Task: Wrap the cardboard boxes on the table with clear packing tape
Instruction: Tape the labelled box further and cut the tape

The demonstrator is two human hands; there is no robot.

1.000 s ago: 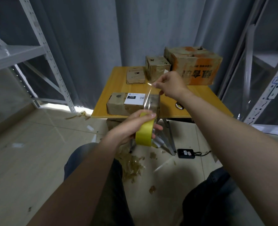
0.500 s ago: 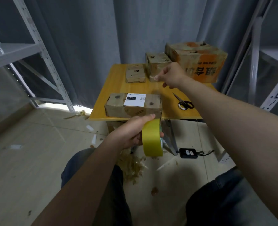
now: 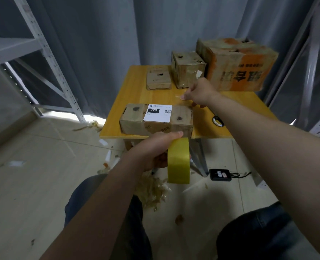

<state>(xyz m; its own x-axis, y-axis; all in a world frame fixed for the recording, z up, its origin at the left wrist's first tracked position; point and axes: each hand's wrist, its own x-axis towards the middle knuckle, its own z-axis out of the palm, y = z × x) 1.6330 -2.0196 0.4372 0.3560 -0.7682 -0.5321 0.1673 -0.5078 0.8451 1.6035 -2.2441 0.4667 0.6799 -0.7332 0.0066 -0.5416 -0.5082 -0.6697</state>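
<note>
l hand (image 3: 155, 152) grips roll (image 3: 179, 160), r hand (image 3: 200, 93) pinches tape end (image 3: 179, 96) beyond box (image 3: 155, 119). pull-out step; next prob lower strip onto box top, press flat.

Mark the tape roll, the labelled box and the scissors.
tape roll (image 3: 179, 162): head view, yellow outer band.
labelled box (image 3: 157, 116): head view, white label on top.
scissors (image 3: 218, 121): head view, handle loop beside the forearm.
</note>
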